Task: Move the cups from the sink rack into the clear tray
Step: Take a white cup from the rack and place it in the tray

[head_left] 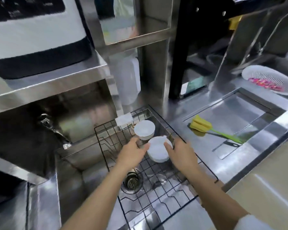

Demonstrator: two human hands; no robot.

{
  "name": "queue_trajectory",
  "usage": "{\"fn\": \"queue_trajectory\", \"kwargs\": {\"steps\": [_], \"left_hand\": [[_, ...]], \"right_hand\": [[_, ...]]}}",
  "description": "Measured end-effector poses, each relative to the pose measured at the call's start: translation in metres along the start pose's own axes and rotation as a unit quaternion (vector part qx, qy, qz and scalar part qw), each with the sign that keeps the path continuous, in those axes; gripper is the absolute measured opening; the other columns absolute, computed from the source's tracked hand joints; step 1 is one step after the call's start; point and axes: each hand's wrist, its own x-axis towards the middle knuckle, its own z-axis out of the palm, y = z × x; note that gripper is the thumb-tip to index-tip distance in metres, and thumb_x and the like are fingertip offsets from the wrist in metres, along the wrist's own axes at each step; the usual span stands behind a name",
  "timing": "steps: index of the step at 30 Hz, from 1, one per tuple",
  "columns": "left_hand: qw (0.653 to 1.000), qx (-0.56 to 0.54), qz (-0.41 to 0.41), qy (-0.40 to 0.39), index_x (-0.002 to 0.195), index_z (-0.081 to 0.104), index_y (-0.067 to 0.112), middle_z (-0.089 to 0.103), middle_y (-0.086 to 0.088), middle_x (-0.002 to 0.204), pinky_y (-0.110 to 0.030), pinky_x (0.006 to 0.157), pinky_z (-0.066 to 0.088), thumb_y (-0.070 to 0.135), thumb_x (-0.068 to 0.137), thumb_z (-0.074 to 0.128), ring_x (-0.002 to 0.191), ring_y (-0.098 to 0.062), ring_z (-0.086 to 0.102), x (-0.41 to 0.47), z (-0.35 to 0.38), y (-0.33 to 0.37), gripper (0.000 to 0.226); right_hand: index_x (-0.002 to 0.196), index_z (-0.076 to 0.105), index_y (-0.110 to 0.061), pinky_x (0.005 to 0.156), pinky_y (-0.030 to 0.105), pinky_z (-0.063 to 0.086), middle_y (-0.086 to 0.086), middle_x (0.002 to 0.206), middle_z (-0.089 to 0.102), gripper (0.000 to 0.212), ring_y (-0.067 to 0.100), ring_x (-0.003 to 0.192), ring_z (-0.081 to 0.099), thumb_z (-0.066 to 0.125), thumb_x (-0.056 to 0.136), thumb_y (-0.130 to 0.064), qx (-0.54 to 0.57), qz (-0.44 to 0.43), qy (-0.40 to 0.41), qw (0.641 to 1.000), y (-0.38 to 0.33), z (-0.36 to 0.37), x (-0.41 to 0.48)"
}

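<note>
Inside black rack (158,193): two white cups (158,151).

The left hand (131,152) is covering the lower side of the rear cup (144,130), so its grip is staying unclear. The right hand's fingers (169,146) are hiding part of the front cup (157,151). Motion blur is smearing both rims.

Commercial kitchen wash station. Indicators: stainless steel sink (70,185) with wire rack (156,176) at 6 o'clock, steel shelf (48,87) at 10 o'clock, sponge brush (204,126) at 3 o'clock.
</note>
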Motion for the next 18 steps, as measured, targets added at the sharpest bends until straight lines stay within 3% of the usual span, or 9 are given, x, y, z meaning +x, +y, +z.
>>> {"fn": "queue_trajectory", "kwargs": {"steps": [2,5,8,13,14,17,18], "left_hand": [[0.997,-0.06,-0.039,-0.027,0.128,0.046,0.017,0.062,-0.007,0.11,-0.029,0.072,0.047,0.052,0.086,0.052,0.092,-0.022,0.062,0.009,0.011,0.0,0.055],[0.979,-0.158,-0.097,-0.085,0.12,0.05,0.024,0.06,-0.006,0.077,-0.021,0.047,0.041,0.06,0.084,0.048,0.055,-0.017,0.055,0.015,0.023,0.002,0.051],[0.963,-0.202,-0.124,-0.126,0.105,0.055,0.031,0.056,-0.004,0.06,-0.02,0.048,0.036,0.065,0.084,0.043,0.046,-0.016,0.049,0.019,0.028,0.004,0.041],[0.961,-0.203,-0.125,-0.136,0.102,0.054,0.03,0.055,-0.003,0.057,-0.017,0.045,0.028,0.067,0.083,0.041,0.043,-0.013,0.045,0.022,0.029,0.007,0.044],[0.961,-0.204,-0.127,-0.137,0.101,0.053,0.028,0.056,-0.004,0.058,-0.018,0.046,0.03,0.068,0.081,0.042,0.044,-0.014,0.047,0.022,0.028,0.007,0.046],[0.96,-0.202,-0.125,-0.146,0.101,0.048,0.022,0.062,-0.008,0.069,-0.022,0.049,0.044,0.07,0.078,0.045,0.052,-0.017,0.054,0.019,0.026,0.006,0.053],[0.96,-0.204,-0.124,-0.145,0.1,0.046,0.022,0.063,-0.009,0.073,-0.025,0.05,0.049,0.07,0.078,0.045,0.055,-0.018,0.056,0.017,0.026,0.005,0.053]], "right_hand": [[0.111,0.049,-0.001,0.074,0.038,0.044,0.023,0.11,0.064,0.052,0.037,0.102,0.06,0.042,0.091,-0.048,-0.006,0.018,-0.039,0.999,0.007,0.004,0.003],[0.115,0.045,0.0,0.081,0.041,0.048,0.024,0.112,0.063,0.064,0.038,0.101,0.06,0.04,0.088,-0.058,0.083,0.049,-0.115,0.989,0.01,0.011,0.004],[0.119,0.039,-0.003,0.084,0.053,0.052,0.027,0.11,0.063,0.076,0.041,0.097,0.063,0.039,0.08,-0.068,0.19,0.094,-0.146,0.966,0.006,0.012,0.006],[0.124,0.027,-0.008,0.082,0.055,0.054,0.026,0.114,0.059,0.083,0.039,0.095,0.064,0.037,0.075,-0.074,0.25,0.137,-0.169,0.944,-0.004,0.014,0.005],[0.125,0.026,-0.01,0.079,0.054,0.055,0.026,0.116,0.058,0.08,0.039,0.093,0.065,0.037,0.077,-0.073,0.253,0.139,-0.169,0.942,-0.006,0.012,0.002],[0.127,0.027,-0.015,0.047,0.039,0.058,0.021,0.116,0.055,0.069,0.033,0.072,0.067,0.039,0.083,-0.066,0.275,0.16,-0.185,0.93,-0.008,0.009,-0.003],[0.127,0.028,-0.015,0.044,0.037,0.057,0.018,0.114,0.054,0.067,0.031,0.072,0.067,0.039,0.084,-0.065,0.278,0.16,-0.187,0.929,-0.008,0.008,-0.003]]}}
